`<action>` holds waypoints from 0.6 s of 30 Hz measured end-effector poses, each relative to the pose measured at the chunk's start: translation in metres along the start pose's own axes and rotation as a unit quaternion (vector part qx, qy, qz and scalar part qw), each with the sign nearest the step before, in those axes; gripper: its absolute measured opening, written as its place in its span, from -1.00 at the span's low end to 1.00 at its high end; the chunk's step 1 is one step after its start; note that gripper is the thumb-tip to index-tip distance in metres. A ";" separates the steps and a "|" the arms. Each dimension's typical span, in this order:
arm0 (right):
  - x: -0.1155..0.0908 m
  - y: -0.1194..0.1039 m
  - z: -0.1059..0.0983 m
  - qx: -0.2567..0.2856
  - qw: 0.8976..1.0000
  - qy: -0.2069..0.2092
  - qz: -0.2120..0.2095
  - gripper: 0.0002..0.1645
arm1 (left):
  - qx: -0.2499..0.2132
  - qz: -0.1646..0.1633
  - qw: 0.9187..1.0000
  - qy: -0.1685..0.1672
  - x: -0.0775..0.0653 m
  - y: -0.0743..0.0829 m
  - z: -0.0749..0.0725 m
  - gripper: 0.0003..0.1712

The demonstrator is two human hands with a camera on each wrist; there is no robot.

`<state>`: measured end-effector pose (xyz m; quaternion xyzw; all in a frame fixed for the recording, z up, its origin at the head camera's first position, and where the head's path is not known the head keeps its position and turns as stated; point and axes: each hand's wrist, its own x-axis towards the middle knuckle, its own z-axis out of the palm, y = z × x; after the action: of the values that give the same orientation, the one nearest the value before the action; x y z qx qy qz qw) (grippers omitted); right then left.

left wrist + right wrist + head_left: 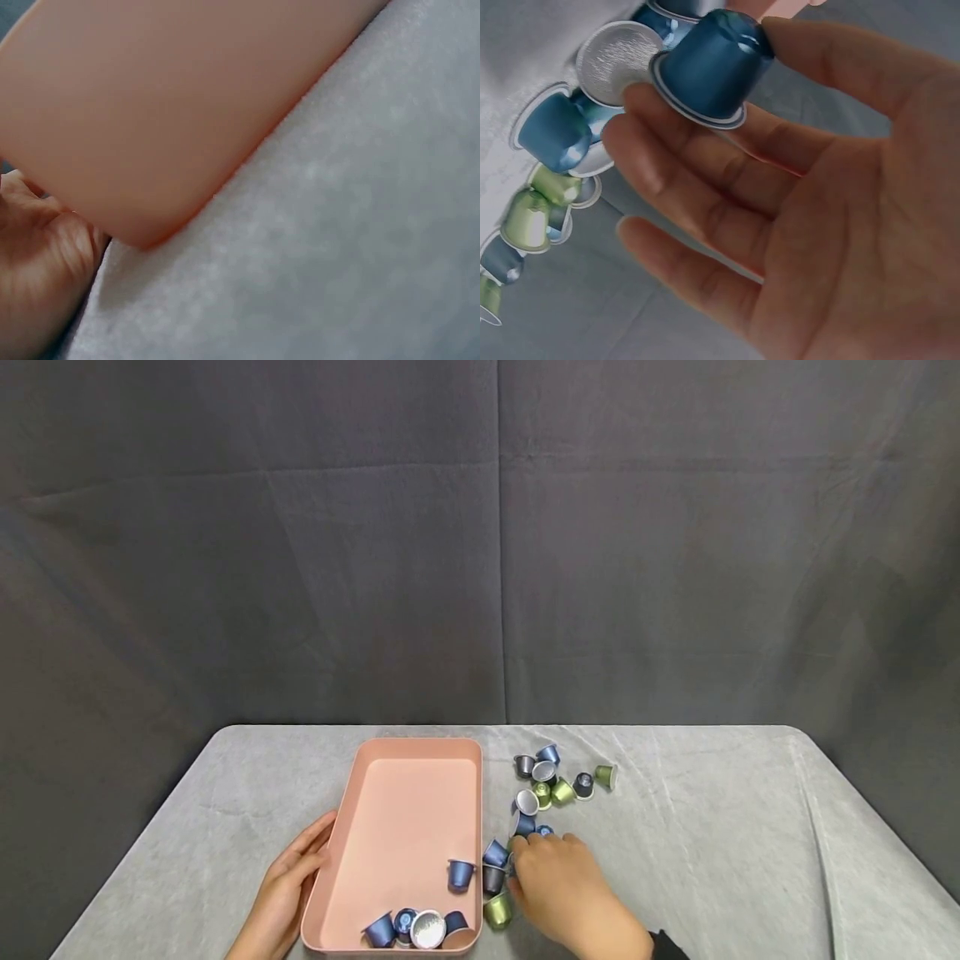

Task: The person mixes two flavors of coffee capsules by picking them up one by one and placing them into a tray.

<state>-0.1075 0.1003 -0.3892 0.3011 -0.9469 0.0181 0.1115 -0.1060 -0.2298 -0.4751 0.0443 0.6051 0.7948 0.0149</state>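
Observation:
A pink tray (pixel 405 810) lies lengthwise on the table, its lower end holding several coffee capsules, mostly blue, with one silver foil lid (pixel 428 930) facing up. My left hand (pixel 288 881) rests against the tray's left side, fingers fairly straight along the wall; the left wrist view shows part of the palm (pixel 45 262) beside the tray's corner. Right of the tray, my right hand (pixel 562 889) reaches into a scatter of capsules. In the right wrist view it pinches a blue coffee capsule (pixel 716 67) between thumb and fingers, the other fingers loosely extended.
Loose capsules in blue, black and green trail along the tray's right side, including a green one (pixel 497 912) near the front and another (pixel 605 776) at the far end. A grey cloth covers the table (pixel 712 843); a dark curtain (pixel 495 543) hangs behind.

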 end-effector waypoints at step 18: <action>0.006 -0.009 -0.010 -0.013 0.995 0.090 -0.050 -0.63 | -0.003 0.002 1.000 0.003 -0.001 0.001 0.001 -0.29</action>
<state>-0.1048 0.0909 -0.3786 0.3435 -0.9169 0.0270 0.2015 -0.1053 -0.2292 -0.4743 0.0430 0.6026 0.7968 0.0119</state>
